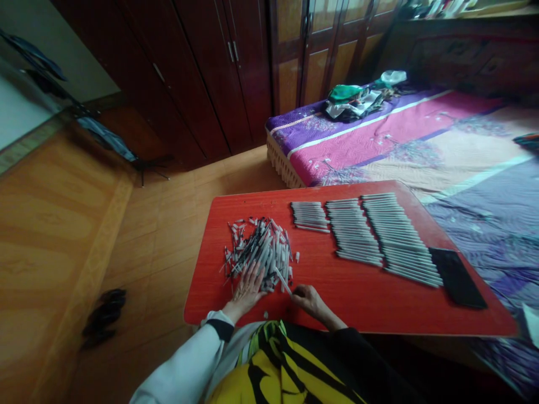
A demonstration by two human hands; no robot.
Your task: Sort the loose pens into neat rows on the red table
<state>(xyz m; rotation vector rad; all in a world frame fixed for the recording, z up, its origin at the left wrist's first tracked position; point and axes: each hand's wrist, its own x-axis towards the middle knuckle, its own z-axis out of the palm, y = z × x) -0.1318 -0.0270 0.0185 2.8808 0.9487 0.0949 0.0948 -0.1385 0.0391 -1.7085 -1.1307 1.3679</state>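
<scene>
A heap of loose pen parts (263,247), with white barrels, dark refills and small caps, lies on the left half of a red table (311,303). My left hand (247,286) rests flat on the heap's near edge with its fingers spread. Just right of it, my right hand (308,297) is closed around the near end of a white pen barrel (283,280), whose far end points at the heap. Pens lie side by side in three columns: a short column (310,216), a middle column (353,233) and a long column (400,241).
A black flat phone-like object (458,278) lies by the table's right edge. Beyond stands a bed (379,146) with a pile of clothes (357,101) on it. Dark wardrobes (219,73) line the back wall. Black shoes (103,317) sit on the floor at left.
</scene>
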